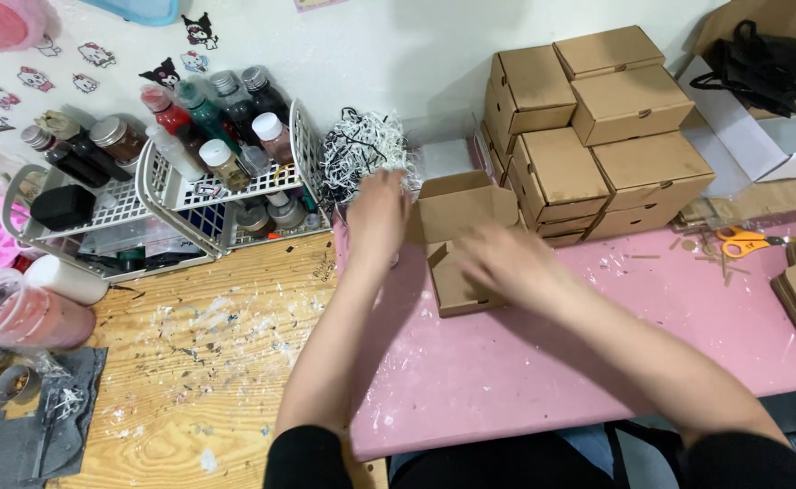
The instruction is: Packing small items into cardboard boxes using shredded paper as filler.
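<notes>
- Two bare forearms run from the bottom of the frame up toward its middle.
- The left hand and the right hand wear no gloves, and no rings or watch can be made out; the right one is blurred.
- Black sleeves, pushed back above the elbows, show at the lower centre and lower right.
- A strip of blue fabric, likely trousers, shows between the arms at the bottom edge.

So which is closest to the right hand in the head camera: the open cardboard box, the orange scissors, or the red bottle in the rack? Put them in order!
Measured from the right hand:
1. Open cardboard box, touching it, just left.
2. Orange scissors, off to the right on the pink mat.
3. Red bottle, far left in the white rack.
</notes>
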